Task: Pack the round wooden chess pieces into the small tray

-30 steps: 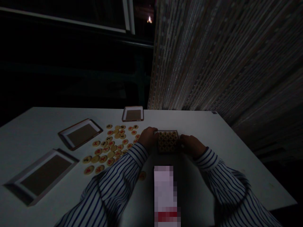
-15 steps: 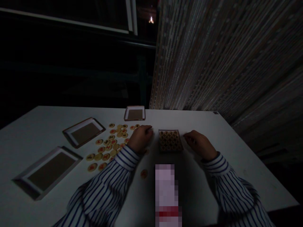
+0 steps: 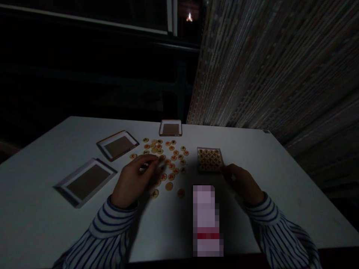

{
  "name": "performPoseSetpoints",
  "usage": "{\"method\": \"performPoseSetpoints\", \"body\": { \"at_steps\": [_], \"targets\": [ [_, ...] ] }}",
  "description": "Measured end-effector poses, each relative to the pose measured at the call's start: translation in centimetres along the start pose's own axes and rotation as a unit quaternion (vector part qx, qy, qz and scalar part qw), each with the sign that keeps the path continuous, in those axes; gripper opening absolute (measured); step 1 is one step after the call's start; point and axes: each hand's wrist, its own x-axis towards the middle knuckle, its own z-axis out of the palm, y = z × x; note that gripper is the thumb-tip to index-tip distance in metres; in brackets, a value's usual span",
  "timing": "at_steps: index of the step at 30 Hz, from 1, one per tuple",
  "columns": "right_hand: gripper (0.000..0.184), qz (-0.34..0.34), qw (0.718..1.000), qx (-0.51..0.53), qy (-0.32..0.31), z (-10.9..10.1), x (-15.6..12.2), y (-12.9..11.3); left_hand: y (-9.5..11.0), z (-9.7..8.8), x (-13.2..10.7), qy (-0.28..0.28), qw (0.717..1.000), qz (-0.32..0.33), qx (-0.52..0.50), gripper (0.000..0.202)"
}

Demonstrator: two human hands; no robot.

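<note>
Left hand (image 3: pixel 134 180) farther left, over discs (image 3: pixel 172 166)

The left hand (image 3: pixel 134 181) covers part of a scatter of round pieces (image 3: pixel 171 166), its grip too dim to read. Shadow blurs the right hand (image 3: pixel 244 181) at the corner of a box (image 3: pixel 207 171) whose lettered discs (image 3: pixel 209 158) are too small to decipher. A pixelated block (image 3: pixel 206 216) masks part of the tabletop (image 3: pixel 157 231); striped sleeves (image 3: pixel 97 241) and a curtain (image 3: pixel 266 67) run out of frame.
</note>
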Motion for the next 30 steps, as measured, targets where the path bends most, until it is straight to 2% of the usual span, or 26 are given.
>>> {"method": "performPoseSetpoints", "body": {
  "at_steps": [3,6,10,13,17,20,25,30],
  "targets": [
    [0.017,-0.008,1.000,0.001,-0.005,-0.2,-0.1,-0.6,-0.1,-0.6,-1.2,0.013,0.999,0.039,0.018,0.027],
    [0.018,-0.017,1.000,-0.012,-0.015,-0.3,-0.2,-1.7,-0.1,-0.3,-2.4,0.005,0.996,0.079,0.036,0.025],
    [0.017,-0.072,0.994,-0.028,-0.075,0.6,-0.4,-3.7,-0.3,1.8,-4.2,-0.063,0.980,0.165,0.091,0.025],
    [0.015,-0.120,0.990,-0.030,-0.074,1.9,-0.3,-4.9,-0.5,3.9,-5.3,-0.082,0.962,0.211,0.154,0.026],
    [0.017,-0.167,0.982,-0.025,-0.083,3.1,0.5,-6.4,-0.7,5.8,-5.9,-0.046,0.951,0.235,0.198,0.026],
    [0.015,-0.189,0.973,-0.062,-0.113,3.7,1.4,-7.4,-0.6,6.6,-5.8,-0.040,0.943,0.248,0.216,0.021],
    [0.014,-0.196,0.963,-0.096,-0.156,4.3,2.3,-8.8,-1.1,7.6,-5.9,-0.040,0.936,0.269,0.225,0.017],
    [0.016,-0.194,0.959,-0.105,-0.179,5.0,2.5,-9.1,-1.4,8.2,-6.1,-0.034,0.940,0.264,0.213,0.015]
  ]
}}
